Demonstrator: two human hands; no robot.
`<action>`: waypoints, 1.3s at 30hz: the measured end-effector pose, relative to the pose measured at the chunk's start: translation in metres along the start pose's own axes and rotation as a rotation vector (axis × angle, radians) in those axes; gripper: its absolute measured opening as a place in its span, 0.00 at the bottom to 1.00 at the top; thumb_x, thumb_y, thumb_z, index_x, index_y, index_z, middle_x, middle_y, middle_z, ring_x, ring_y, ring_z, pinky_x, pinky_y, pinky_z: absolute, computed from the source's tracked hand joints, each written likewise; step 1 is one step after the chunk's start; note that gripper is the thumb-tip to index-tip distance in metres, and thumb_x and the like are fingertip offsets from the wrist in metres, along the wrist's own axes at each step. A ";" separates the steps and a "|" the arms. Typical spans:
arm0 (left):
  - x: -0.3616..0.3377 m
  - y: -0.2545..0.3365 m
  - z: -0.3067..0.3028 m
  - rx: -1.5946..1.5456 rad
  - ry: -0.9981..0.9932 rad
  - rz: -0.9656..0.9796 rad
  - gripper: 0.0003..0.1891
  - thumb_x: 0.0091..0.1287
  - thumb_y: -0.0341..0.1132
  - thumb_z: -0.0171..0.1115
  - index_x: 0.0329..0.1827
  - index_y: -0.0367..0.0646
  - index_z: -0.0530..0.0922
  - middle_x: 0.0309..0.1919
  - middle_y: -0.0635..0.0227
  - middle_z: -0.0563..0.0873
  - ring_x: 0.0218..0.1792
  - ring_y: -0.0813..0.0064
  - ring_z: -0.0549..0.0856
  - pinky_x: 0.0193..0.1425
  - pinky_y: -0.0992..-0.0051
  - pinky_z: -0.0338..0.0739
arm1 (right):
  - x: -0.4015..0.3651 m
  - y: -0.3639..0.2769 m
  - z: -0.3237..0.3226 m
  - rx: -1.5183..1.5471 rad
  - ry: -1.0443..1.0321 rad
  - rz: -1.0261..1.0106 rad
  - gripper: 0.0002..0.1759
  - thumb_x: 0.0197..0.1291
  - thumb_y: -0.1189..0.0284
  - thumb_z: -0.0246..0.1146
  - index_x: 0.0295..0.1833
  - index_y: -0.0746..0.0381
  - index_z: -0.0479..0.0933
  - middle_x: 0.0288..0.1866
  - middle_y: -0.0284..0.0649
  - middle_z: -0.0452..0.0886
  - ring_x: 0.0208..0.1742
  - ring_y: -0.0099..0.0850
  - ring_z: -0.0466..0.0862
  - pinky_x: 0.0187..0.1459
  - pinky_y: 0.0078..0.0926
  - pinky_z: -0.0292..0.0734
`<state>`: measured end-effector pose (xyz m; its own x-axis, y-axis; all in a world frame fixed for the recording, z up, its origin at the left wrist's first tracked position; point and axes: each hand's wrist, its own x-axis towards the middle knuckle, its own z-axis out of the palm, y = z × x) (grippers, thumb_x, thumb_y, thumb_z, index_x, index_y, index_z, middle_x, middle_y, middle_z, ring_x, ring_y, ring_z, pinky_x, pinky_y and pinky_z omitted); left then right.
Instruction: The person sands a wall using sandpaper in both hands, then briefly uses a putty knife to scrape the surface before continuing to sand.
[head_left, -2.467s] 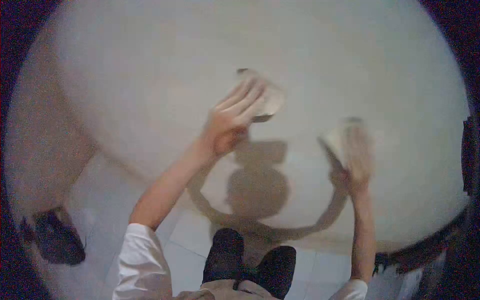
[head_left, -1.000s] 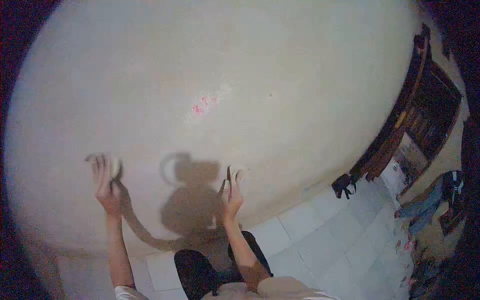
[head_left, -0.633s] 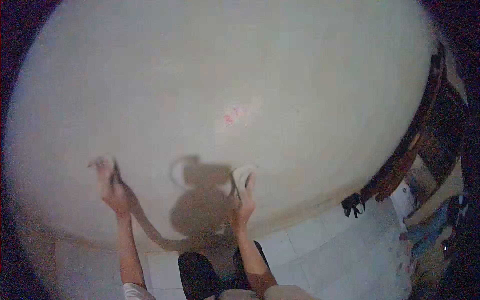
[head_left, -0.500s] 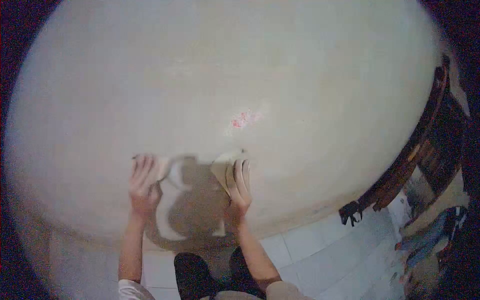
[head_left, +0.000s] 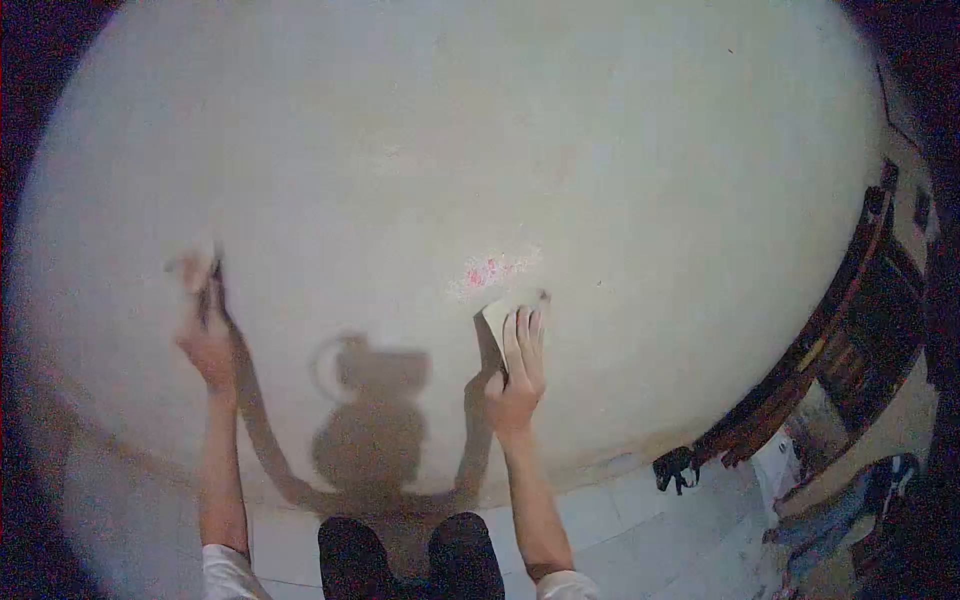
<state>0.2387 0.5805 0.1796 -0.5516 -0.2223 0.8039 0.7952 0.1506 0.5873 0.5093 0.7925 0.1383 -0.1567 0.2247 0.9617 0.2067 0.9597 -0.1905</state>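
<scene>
My right hand presses a pale beige piece of sandpaper flat against the off-white wall, fingers laid over it. Just above that sheet is a patch of red specks with whitish scuffing. Far to the left, my left hand is raised at the wall and blurred by motion. A thin pale edge, seemingly another piece of sandpaper, shows at its fingertips; most of that piece is hidden.
Shadows of my head and arms fall on the wall between my hands. Light floor tiles lie below. On the right are a dark wooden furniture piece, a black strapped item and heaped cloth.
My left hand has moved up and left along the wall. My right hand has shifted up and right with its sandpaper, and my arms are wider apart.
</scene>
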 end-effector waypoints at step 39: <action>-0.018 -0.039 -0.143 0.226 -0.296 0.243 0.26 0.62 0.20 0.51 0.65 0.36 0.77 0.68 0.54 0.75 0.74 0.50 0.65 0.77 0.56 0.60 | -0.050 -0.107 0.012 0.170 -0.165 0.099 0.26 0.61 0.79 0.53 0.67 0.63 0.73 0.70 0.49 0.74 0.74 0.57 0.65 0.73 0.57 0.59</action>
<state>0.2532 0.4408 0.1290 -0.4299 0.1261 0.8940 0.8539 0.3784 0.3573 0.4829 0.6808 0.1085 -0.3025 0.3299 0.8942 0.0659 0.9432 -0.3256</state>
